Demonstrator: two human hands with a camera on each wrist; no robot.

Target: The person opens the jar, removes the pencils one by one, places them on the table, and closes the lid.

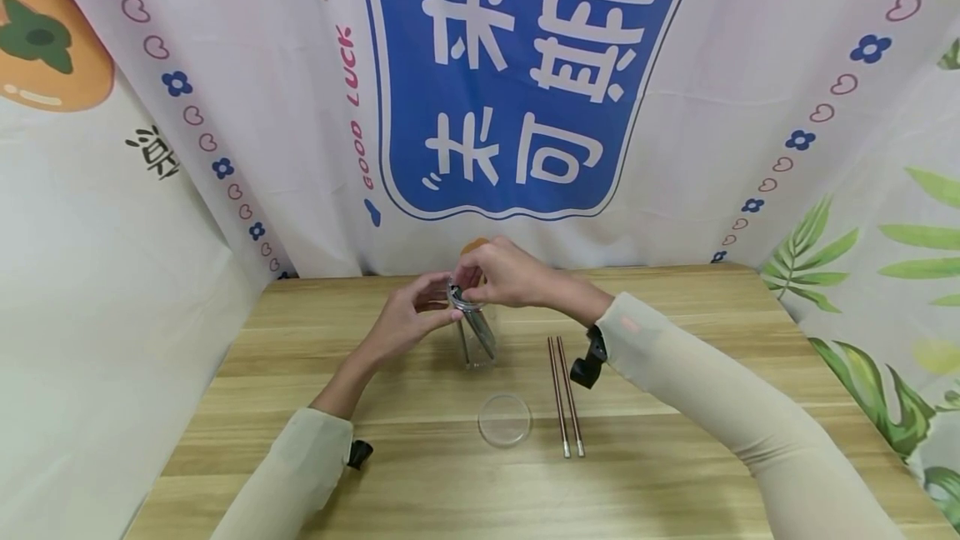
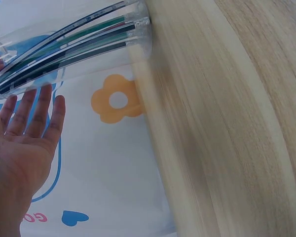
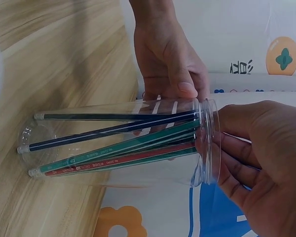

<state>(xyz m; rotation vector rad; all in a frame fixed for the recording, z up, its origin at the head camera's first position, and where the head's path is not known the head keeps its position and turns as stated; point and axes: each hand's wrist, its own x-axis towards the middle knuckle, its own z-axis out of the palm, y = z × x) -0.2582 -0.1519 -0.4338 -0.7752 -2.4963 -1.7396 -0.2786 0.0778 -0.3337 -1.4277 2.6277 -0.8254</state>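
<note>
A clear plastic jar [image 3: 138,181] stands upright on the table with several pencils inside, dark blue, green and one red pencil [image 3: 108,164]. My left hand [image 1: 401,323] holds the jar near its neck, thumb at one side and fingers behind it. At the jar's open mouth, my right hand [image 1: 510,273] pinches pencils by their upper ends with curled fingers. Those fingertips are partly hidden by the rim [image 3: 210,140]. In the left wrist view, the left fingers [image 2: 37,116] lie extended along the jar's far side.
A round clear lid [image 1: 505,421] lies flat on the wooden table [image 1: 420,473], in front of the jar. To its right, two dark red pencils [image 1: 562,386] lie side by side. A printed cloth [image 1: 300,148] hangs behind the table's back edge.
</note>
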